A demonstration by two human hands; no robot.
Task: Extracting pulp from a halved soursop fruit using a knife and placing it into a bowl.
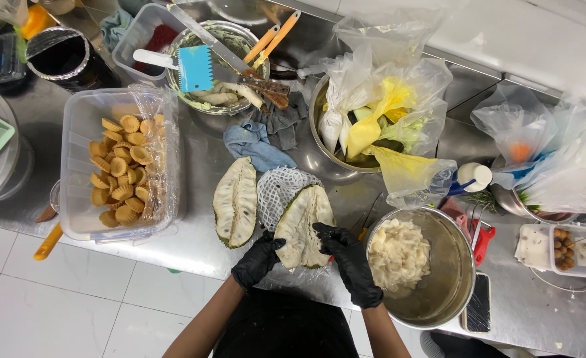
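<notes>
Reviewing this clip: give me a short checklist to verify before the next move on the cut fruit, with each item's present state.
1. Both hands gloved: left hand, right hand: ok.
2. Fruit half held from both sides: ok.
3. Metal bowl beside right hand, holding white pulp: ok.
4. Other fruit half lying apart on the counter: ok.
5. Pulp left in held half: cannot tell.

Halved soursop [301, 224] — white flesh up, green rind, counter edge
</notes>
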